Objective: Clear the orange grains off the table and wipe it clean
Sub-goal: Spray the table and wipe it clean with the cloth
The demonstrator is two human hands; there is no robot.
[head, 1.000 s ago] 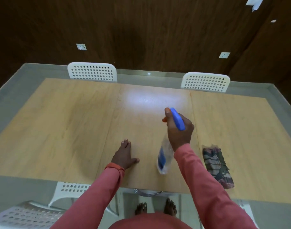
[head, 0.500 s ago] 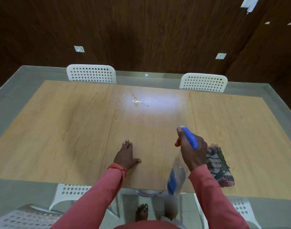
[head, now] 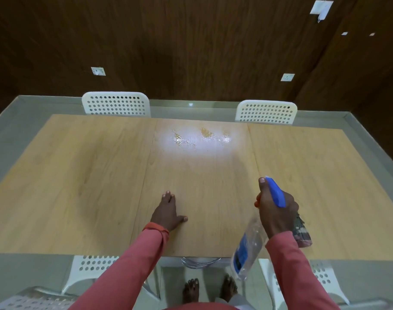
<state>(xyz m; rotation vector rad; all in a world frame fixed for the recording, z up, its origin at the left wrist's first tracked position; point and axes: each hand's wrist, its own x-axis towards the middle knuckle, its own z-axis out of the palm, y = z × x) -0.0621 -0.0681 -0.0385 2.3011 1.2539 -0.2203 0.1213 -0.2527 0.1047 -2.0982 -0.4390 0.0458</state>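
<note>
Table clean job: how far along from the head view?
Early-to-middle. Done: spray droplets glisten on the far middle of the table, beside the orange grains. In hand: the right hand holds the spray bottle in its grip, near the table's front edge; the left hand rests flat on the wood. Left: the grains are not cleared, and the patterned cloth lies unused behind the right hand, so no wiping yet.

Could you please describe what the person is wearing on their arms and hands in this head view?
Both arms are covered by long salmon-pink sleeves reaching the wrists. The left sleeve ends in a brighter orange cuff band; the right sleeve shows no such band from here. The left hand and right hand are bare: no gloves, rings or watch are visible.
</note>
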